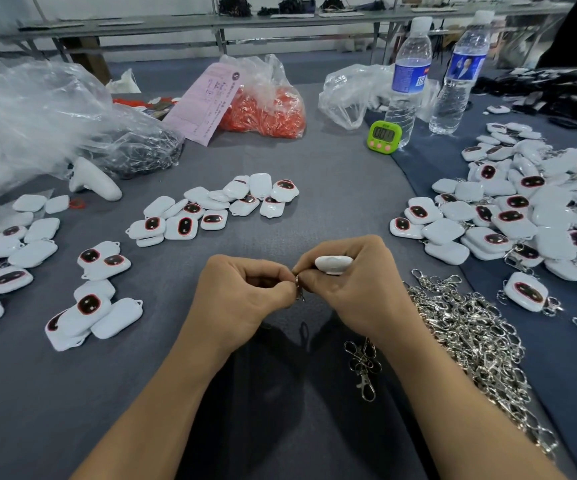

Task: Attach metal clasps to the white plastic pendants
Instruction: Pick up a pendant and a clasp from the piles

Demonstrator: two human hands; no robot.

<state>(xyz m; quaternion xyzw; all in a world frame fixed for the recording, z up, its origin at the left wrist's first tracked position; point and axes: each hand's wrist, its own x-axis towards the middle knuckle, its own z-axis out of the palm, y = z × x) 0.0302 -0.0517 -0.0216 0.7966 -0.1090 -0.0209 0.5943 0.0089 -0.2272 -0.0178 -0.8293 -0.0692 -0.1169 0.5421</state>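
Open grey cloth (339,209) between middle pendants (211,209) and right pile (522,216) (clasp heap (470,334) nearer)

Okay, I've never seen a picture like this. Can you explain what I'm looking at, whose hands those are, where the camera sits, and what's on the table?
No machine here: a person works with bare hands, filmed by a camera worn on their head, looking down. The right hand holds a white pendant; its fingertips and the left hand pinch a metal clasp between them. On the grey table lie loose pendants, a heap of clasps on the right, a green timer, two water bottles and plastic bags.
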